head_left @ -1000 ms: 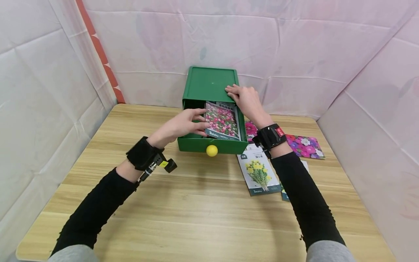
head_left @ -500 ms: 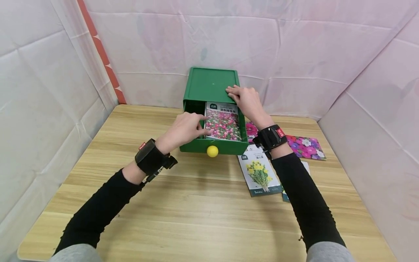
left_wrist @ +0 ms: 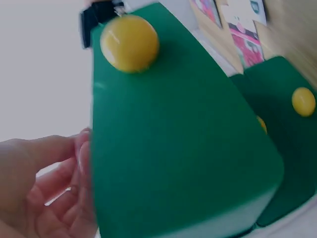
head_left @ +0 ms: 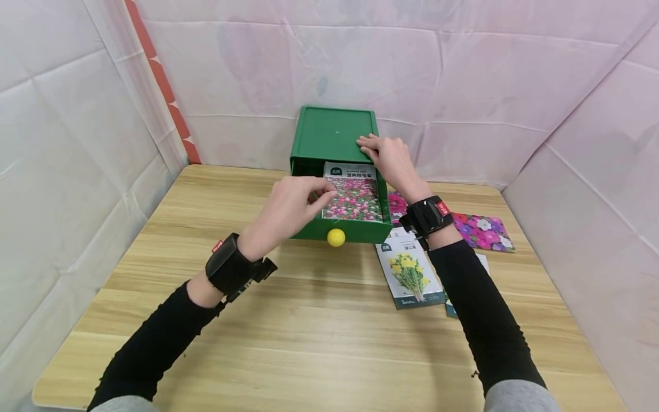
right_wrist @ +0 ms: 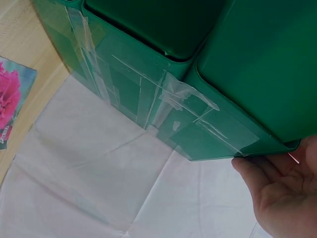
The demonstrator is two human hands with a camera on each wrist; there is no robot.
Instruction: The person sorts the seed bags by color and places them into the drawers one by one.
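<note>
— Where's the seed packet?

— The pink-flowered seed packet (head_left: 354,193) lies flat in the pulled-out drawer (head_left: 360,231) of my green cabinet (head_left: 332,133), which stands at the back of the wooden table (head_left: 309,332). The drawer's yellow knob (head_left: 336,237) faces me.

— Do the wrist cameras add anything?

— My left one shows the drawer front (left_wrist: 173,148) close up with that knob (left_wrist: 130,43), plus a further green drawer and knob (left_wrist: 303,101) lower down, which my head view misses. My right one shows clear tape (right_wrist: 163,109) stuck across the cabinet's side (right_wrist: 208,134), and the white cloth behind.

— Your hands?

— My left hand (head_left: 293,206) hovers over the drawer's left edge, fingers loosely bent, tips at the packet's edge; I cannot tell whether they touch it. It grips nothing. My right hand (head_left: 387,157) rests on the cabinet's top right corner, fingers fairly flat, pressing.

— Anything else about?

— A yellow-flower packet (head_left: 408,274) and a purple-flower packet (head_left: 481,230) lie on the table right of the cabinet, near my right wrist.
</note>
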